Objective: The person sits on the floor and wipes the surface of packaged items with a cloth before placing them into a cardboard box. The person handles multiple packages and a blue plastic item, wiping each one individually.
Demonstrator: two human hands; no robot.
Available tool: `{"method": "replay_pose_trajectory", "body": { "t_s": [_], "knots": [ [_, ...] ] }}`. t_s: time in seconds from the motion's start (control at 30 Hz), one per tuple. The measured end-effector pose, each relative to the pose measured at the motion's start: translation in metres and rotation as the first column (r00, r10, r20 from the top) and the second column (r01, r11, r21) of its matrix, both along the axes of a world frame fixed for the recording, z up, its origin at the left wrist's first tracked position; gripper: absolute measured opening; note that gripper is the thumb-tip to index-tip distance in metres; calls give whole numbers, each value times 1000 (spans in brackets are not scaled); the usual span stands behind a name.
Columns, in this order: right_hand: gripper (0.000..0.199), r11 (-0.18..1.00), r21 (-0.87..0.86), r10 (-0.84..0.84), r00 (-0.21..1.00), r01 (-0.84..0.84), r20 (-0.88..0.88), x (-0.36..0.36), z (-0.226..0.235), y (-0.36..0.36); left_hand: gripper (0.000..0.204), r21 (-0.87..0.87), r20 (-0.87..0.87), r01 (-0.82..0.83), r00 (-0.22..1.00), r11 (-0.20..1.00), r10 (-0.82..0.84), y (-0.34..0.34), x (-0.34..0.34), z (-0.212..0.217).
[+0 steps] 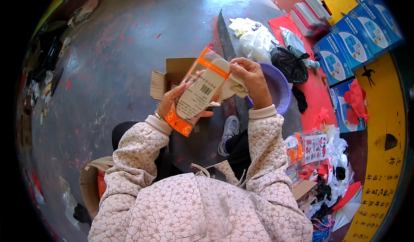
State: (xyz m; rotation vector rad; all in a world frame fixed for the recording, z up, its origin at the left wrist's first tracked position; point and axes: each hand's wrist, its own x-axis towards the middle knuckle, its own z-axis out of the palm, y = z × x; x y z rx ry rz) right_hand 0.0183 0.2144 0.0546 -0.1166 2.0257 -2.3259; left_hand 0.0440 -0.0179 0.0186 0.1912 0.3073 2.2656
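A flat packet of insoles (196, 93) is tilted up before me, in clear wrapping with orange bands and a printed label. My left hand (171, 99) is closed round its lower left side, some fingers showing behind it. At the packet's upper right edge, my right hand (252, 79) is closed, its thumb and forefinger touching the edge. A cream cloth (236, 87) hangs beneath that hand and seems held by its other fingers, which are partly hidden. Below the packet stands an open cardboard box (177, 67), its inside mostly covered by the packet and my hands.
Right of my right hand stands a purple basin (280, 87). White plastic bags (254, 39) and a black bag (293, 65) lie beyond it. Blue boxes (345, 48) line the right side. Packaged goods (312, 149) are piled near my right elbow; another cardboard box (90, 184) stands by my left.
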Motion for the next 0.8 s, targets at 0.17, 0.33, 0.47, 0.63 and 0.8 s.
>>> {"method": "replay_pose_trajectory", "body": {
  "t_s": [0.17, 0.33, 0.47, 0.63, 0.8],
  "knots": [
    [14, 998, 56, -34, 999, 34, -14, 1, -2, -2, 60, -11, -30, -1, 1000, 1000, 1, 1, 0, -4],
    [13, 988, -110, -90, 987, 105, 135, -3, -9, 2, 69, 103, -40, 19, 999, 995, -15, 3, -7, -8],
    [11, 886, -368, -192, 944, 284, 268, -14, -23, 15, 76, 98, -32, -98, 994, 990, 101, -2, -22, -14],
    [12, 809, -472, -197, 918, 350, 344, -21, -36, 17, 79, 86, -19, -237, 971, 968, 239, -1, -24, -7],
    [14, 792, -480, -192, 901, 376, 390, -20, -36, 14, 80, 118, -6, -230, 973, 966, 233, -5, -25, -11]
  ]
}}
